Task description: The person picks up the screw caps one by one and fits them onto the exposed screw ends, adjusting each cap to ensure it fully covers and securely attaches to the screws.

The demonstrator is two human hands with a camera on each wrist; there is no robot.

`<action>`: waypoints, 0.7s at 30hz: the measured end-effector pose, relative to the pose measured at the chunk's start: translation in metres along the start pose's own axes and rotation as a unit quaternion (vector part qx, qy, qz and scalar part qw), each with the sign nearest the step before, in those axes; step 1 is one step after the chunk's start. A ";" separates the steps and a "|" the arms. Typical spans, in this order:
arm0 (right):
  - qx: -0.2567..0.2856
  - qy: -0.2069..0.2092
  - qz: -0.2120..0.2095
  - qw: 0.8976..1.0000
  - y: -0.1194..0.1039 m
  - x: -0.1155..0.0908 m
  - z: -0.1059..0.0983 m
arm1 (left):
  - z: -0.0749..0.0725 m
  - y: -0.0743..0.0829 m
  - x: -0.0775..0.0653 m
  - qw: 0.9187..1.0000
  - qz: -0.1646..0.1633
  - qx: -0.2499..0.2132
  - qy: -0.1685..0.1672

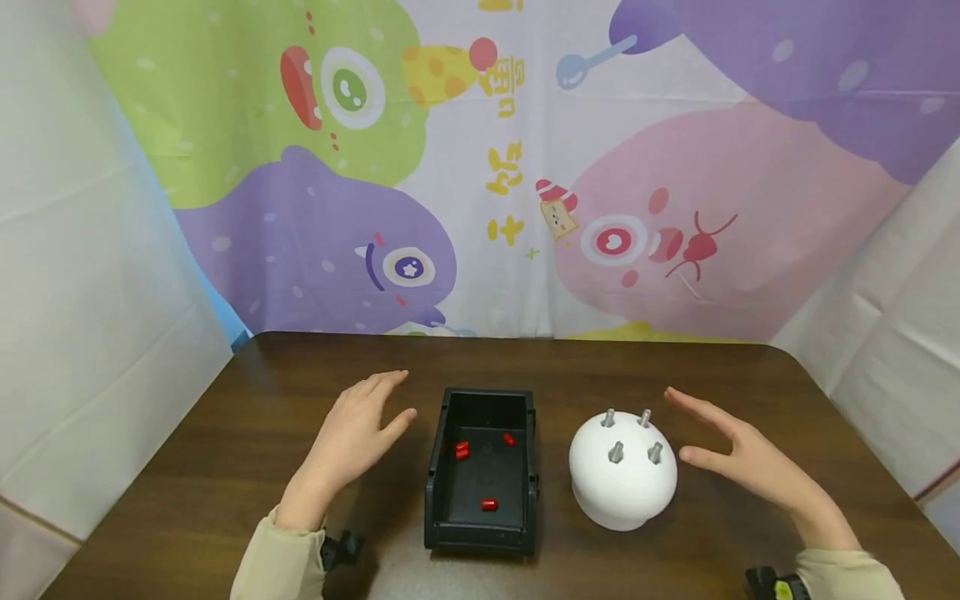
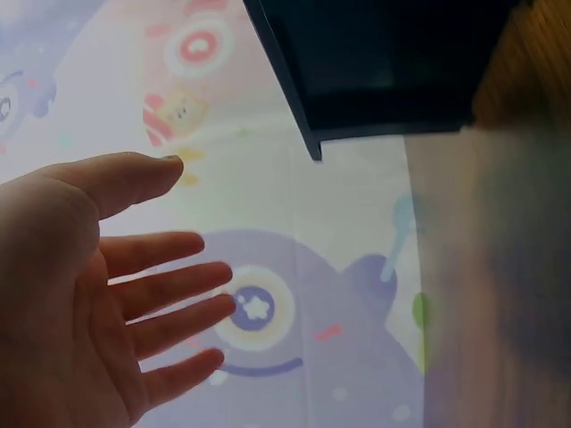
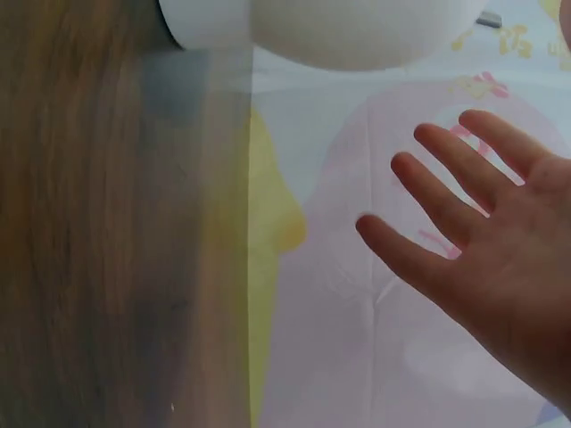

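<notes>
Between my two hands stand a black open-topped bin [image 1: 480, 536] and, to its right, a rounded white object [image 1: 622, 492] with several metal pins [image 1: 617, 452] sticking up from its top. Several small red pieces [image 1: 489, 505] lie on the bin's floor. My left hand [image 1: 356, 437] hovers left of the bin, fingers extended, touching nothing. Just right of the white object, my right hand [image 1: 750, 458] is held with its fingers spread and holds nothing. Both wrist views show bare palms with straight fingers.
A dark brown wooden table [image 1: 187, 467] carries everything. Behind its far edge hangs a cartoon-print curtain [image 1: 517, 275], with white cloth [image 1: 97, 250] on the left side and more on the right. Each wrist wears a dark strap device.
</notes>
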State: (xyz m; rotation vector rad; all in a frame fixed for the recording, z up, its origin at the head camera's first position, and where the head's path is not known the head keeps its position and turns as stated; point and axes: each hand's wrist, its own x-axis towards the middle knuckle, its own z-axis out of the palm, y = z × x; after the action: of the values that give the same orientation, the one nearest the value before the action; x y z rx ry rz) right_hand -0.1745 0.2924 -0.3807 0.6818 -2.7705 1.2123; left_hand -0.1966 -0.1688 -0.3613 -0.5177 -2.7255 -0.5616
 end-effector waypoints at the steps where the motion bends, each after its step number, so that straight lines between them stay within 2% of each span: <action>1: 0.005 -0.005 -0.016 1.000 -0.001 0.001 0.002 | 0.000 0.003 0.000 1.000 0.005 -0.003 0.001; 3: 0.012 -0.014 -0.046 0.999 -0.002 0.003 0.006 | 0.001 0.008 0.001 1.000 0.019 -0.003 0.002; 6: 0.028 -0.029 -0.071 0.997 -0.004 0.006 0.011 | 0.003 0.016 0.002 0.999 0.043 0.003 0.004; 12: 0.003 -0.029 -0.044 0.999 -0.007 0.004 0.016 | 0.008 0.030 0.000 0.997 0.073 0.009 0.010; 18: -0.004 -0.033 -0.030 0.999 -0.008 0.003 0.020 | 0.016 0.043 -0.002 0.994 0.103 0.000 -0.031; 21: 0.000 -0.036 -0.030 0.999 -0.009 0.005 0.023 | 0.022 0.047 -0.003 0.991 0.126 0.012 -0.048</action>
State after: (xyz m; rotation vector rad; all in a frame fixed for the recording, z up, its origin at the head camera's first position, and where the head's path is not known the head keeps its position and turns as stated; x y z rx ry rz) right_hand -0.1724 0.2687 -0.3899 0.8194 -2.7842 1.1995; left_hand -0.1800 -0.1195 -0.3667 -0.8880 -2.6934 -0.4485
